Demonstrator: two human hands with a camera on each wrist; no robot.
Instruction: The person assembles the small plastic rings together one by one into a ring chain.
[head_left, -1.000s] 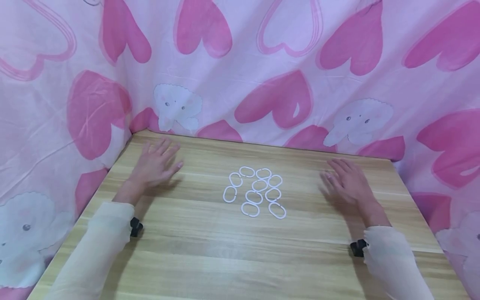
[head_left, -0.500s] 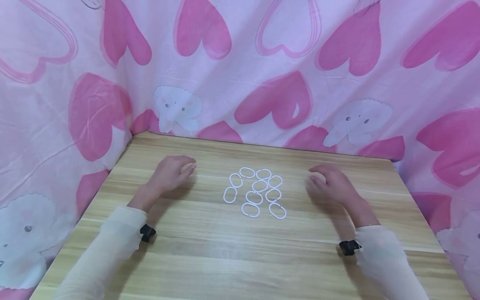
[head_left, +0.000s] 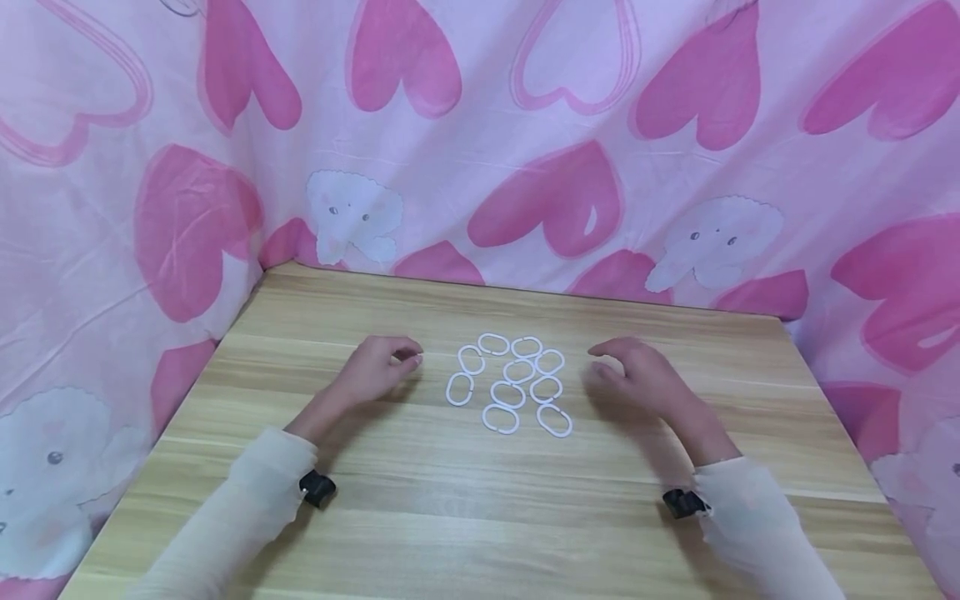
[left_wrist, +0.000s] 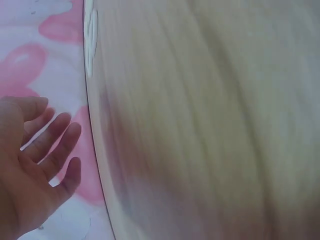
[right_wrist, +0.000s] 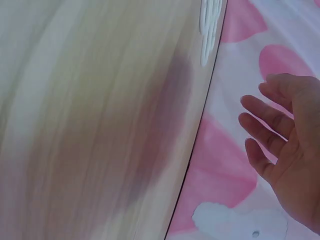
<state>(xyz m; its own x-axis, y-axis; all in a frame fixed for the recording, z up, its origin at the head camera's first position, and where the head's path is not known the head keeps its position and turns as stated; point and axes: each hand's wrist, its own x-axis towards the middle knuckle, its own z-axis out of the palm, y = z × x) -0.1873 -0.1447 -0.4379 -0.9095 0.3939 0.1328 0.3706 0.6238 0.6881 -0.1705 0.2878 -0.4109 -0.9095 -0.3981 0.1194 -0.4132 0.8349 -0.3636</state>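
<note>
Several white oval split rings lie flat in a cluster on the wooden table, many of them touching edge to edge. Left of the cluster, my left hand hovers over the table with loosely bent fingers and holds nothing. My right hand is on the other side, its thumb and fingers apart and bent toward the rings. In the left wrist view the left hand has its fingers spread and relaxed. The right wrist view shows the right hand likewise relaxed, with the rings near the top.
A pink and white curtain with hearts and cartoon animals hangs along the table's back and sides. Black wrist cameras are strapped to the left sleeve and the right sleeve.
Both hands have moved inward from the table's sides toward the rings, and their outstretched fingers have bent loosely. The rings have stayed where they were.
</note>
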